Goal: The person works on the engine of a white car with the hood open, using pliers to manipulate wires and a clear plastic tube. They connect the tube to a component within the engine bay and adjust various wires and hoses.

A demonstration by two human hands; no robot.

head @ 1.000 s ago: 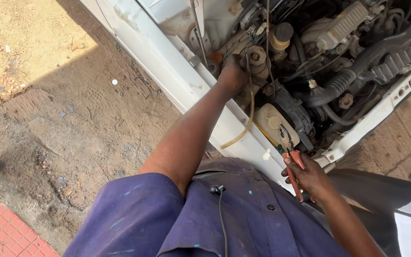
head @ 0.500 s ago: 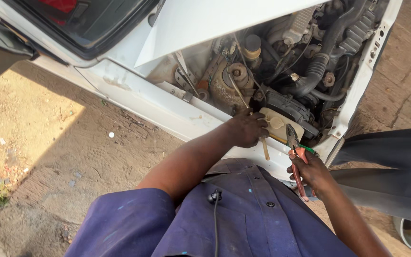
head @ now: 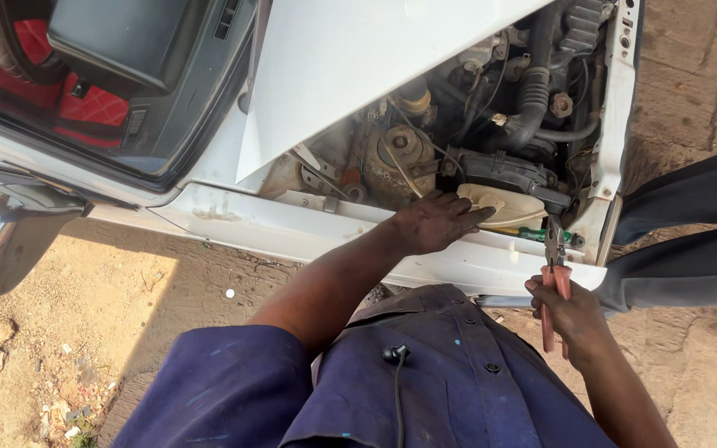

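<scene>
Head camera looks down into the open engine bay (head: 491,108), where the left hand (head: 437,222) lies flat, fingers spread, on the cream reservoir (head: 504,206) at the bay's near edge. Just right of that reservoir, the right hand (head: 570,314) is wrapped tight around red-handled pliers (head: 554,278), tips aimed into the bay but biting nothing yet, so the work looks barely begun.

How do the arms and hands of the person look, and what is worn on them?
Both arms are bare from above the elbow down. Short dark blue work-shirt sleeves, with small paint flecks, end at the upper arms. The left hand and right hand wear no gloves; dark grime marks the left hand. No watch or ring shows.
</scene>
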